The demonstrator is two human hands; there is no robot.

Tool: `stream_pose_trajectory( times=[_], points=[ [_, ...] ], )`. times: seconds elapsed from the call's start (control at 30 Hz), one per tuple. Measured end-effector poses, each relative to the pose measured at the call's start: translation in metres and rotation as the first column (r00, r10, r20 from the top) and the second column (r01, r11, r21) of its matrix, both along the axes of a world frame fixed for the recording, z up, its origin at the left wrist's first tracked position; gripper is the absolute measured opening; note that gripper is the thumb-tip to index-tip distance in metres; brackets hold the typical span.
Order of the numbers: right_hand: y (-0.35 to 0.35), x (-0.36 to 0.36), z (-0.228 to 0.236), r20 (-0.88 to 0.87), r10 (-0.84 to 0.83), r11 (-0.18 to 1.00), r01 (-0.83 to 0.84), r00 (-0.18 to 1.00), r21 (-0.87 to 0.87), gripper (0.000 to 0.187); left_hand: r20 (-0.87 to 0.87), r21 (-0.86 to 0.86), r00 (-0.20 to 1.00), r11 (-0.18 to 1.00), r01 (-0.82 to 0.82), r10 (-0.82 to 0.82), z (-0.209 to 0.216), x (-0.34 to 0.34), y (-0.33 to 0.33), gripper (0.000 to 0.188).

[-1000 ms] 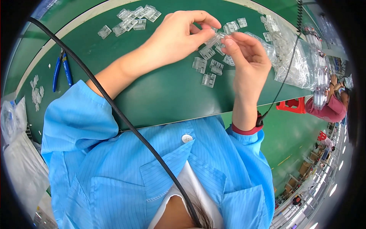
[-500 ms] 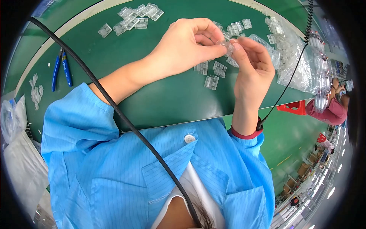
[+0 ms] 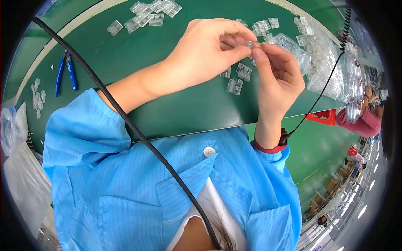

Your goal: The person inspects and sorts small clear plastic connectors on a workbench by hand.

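Between my fingertips is a small clear plastic part (image 3: 250, 44), mostly covered by the fingers. My left hand (image 3: 209, 50) pinches it from the left with thumb and fingers. From the right, my right hand (image 3: 278, 73) closes thumb and forefinger on the same part, the two hands' tips almost touching. Just below them on the green table lie several loose clear plastic parts (image 3: 235, 86). More clear parts (image 3: 261, 27) rest beyond my right fingers. A strap with a coiled cord circles my right wrist.
A pile of clear parts (image 3: 143, 19) lies at the far left of the green table (image 3: 180, 108). Blue-handled pliers (image 3: 72, 74) and small clear scraps (image 3: 38, 98) are at left. Plastic bags of parts (image 3: 326, 71) fill the right side. A black cable (image 3: 138, 131) crosses my view.
My fingertips have come slightly closer together around the clear part, which now shows turned and more covered. The table things have shifted a little in view.
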State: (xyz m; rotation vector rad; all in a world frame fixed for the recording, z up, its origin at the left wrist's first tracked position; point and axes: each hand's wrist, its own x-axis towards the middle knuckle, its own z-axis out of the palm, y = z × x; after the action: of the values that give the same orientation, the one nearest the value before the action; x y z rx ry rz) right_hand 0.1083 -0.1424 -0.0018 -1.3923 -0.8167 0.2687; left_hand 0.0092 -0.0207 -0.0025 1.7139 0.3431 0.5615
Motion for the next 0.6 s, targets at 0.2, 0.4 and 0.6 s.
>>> stream_pose_trajectory(
  times=[0.2,0.4,0.6],
  points=[
    [-0.002,0.003,0.004,-0.132,0.028,0.999,-0.023,0.991,0.035,0.014,0.111,0.150,0.994,0.988,-0.036,0.019,0.002,-0.001,-0.003,0.022],
    [-0.001,-0.003,-0.001,0.314,-0.096,0.994,0.107,0.944,-0.018,0.012,0.095,0.327,0.995,0.944,-0.040,0.009,-0.001,-0.002,0.000,0.023],
    [0.001,0.001,-0.008,0.411,-0.115,0.993,0.112,0.904,0.032,0.015,0.059,0.200,0.998,0.979,-0.033,0.022,0.002,0.001,-0.001,0.017]
  ],
)
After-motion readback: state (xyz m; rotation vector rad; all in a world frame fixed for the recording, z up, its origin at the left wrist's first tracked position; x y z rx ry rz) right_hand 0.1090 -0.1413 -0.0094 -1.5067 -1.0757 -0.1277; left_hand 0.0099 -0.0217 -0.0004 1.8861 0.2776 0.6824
